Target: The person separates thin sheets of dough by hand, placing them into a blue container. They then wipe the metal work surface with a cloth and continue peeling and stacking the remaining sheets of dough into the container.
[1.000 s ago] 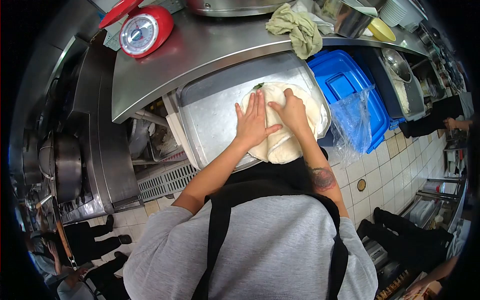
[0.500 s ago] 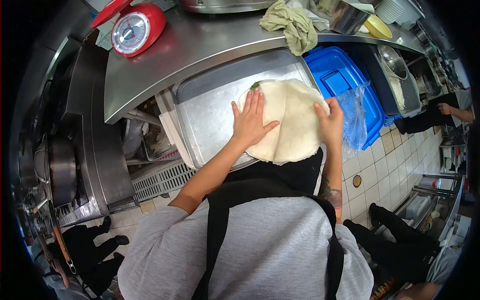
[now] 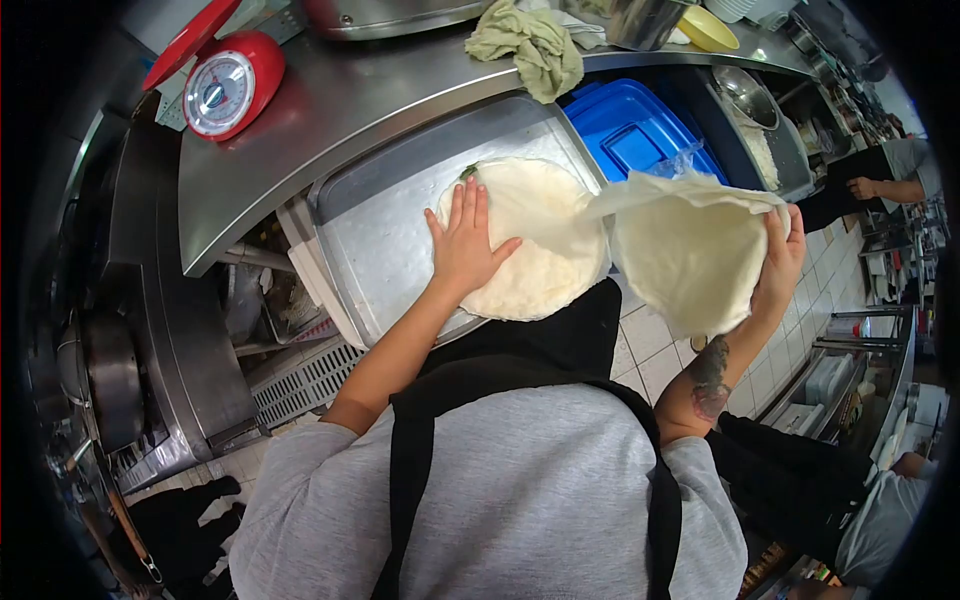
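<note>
My left hand (image 3: 466, 248) lies flat with fingers spread on the left part of a pale round dough sheet (image 3: 552, 272). That round rests on the right side of a shallow metal tray (image 3: 375, 235). A small green leafy bit (image 3: 468, 172) shows at its edge, just beyond my fingertips. Off to the right, my right hand (image 3: 782, 262) pinches the rim of another thin dough sheet (image 3: 685, 258), which hangs folded in the air. A thin translucent flap joins this raised sheet to the round on the tray.
The tray juts out from under a steel counter (image 3: 400, 90) that holds a red scale (image 3: 235, 85) and a crumpled green cloth (image 3: 530, 45). Right of the tray lies a blue lid (image 3: 640, 125), with a grey tub (image 3: 775, 150) beyond. A person (image 3: 880, 180) stands at far right.
My right hand has pulled the top dough sheet up and out to the right, uncovering the round beneath. The left hand stays pressed in place. The camera view has shifted slightly.
</note>
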Available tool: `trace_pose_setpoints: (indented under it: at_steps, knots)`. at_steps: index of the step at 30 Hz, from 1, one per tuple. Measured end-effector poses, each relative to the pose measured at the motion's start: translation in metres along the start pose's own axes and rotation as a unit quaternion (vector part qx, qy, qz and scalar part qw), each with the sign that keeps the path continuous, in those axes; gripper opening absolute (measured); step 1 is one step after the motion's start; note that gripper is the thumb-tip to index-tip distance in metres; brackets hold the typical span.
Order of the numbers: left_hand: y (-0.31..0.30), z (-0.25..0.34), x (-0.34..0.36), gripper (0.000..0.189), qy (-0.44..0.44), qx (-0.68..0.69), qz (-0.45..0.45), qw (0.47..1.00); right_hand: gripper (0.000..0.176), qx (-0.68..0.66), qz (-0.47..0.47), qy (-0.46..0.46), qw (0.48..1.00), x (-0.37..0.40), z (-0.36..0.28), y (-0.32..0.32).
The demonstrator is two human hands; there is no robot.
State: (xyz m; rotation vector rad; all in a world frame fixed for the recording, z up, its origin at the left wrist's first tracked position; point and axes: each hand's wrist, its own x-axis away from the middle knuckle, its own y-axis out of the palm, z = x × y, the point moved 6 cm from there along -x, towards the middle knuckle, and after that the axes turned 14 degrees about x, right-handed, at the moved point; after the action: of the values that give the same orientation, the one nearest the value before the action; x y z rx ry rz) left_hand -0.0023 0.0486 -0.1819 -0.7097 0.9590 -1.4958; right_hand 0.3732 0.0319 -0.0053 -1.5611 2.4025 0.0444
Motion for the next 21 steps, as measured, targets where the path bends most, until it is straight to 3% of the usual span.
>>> trace_pose_setpoints:
  at_steps: [4, 7, 10, 13, 16, 19, 20, 21]
  knots:
    - [0.000, 0.001, 0.000, 0.098, -0.001, -0.002, 0.001, 1.000, 0.011, 0.078, -0.110, -0.006, 0.991, -0.006, -0.005, 0.032]
    - [-0.005, 0.009, 0.004, 0.086, 0.015, 0.030, 0.053, 0.998, 0.013, 0.162, -0.160, -0.058, 0.972, -0.017, -0.007, 0.068]
    - [-0.012, 0.051, 0.009, 0.065, 0.201, 0.027, 0.060, 0.977, 0.016, 0.276, -0.216, -0.135, 0.927, -0.019, -0.029, 0.103]
    - [0.010, 0.083, -0.002, 0.049, 0.376, 0.192, -0.044, 0.905, 0.018, 0.378, -0.279, -0.191, 0.862, -0.011, -0.059, 0.136]
    - [0.016, 0.100, -0.031, 0.045, 0.394, 0.135, -0.016, 0.909, 0.018, 0.411, -0.328, -0.228, 0.820, -0.002, -0.068, 0.153]
    - [0.015, 0.073, -0.059, 0.052, 0.161, 0.164, -0.059, 0.971, 0.016, 0.430, -0.321, -0.259, 0.803, -0.003, -0.073, 0.146]
    - [0.015, 0.064, -0.057, 0.061, 0.185, 0.160, 0.011, 0.969, 0.015, 0.432, -0.301, -0.257, 0.810, -0.005, -0.075, 0.137]
    - [0.019, 0.063, -0.057, 0.064, 0.193, 0.141, 0.011, 0.971, 0.015, 0.432, -0.283, -0.257, 0.817, -0.008, -0.077, 0.127]
